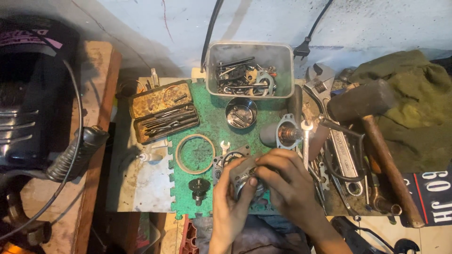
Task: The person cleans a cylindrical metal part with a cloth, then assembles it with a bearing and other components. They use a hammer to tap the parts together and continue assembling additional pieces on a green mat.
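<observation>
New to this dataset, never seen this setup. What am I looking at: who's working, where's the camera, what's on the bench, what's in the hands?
There is no machine here: a person works with two bare hands. The single picture comes from a camera on their head, looking down at a cluttered workbench.

The left hand and right hand together grip a small metal engine-type part over a green foam mat.

Around them lie a clear plastic tub of small parts, a round tin, a rusty case of small tools, a ring gasket, a small gear, an adjustable wrench, a hammer and an olive cloth.
</observation>
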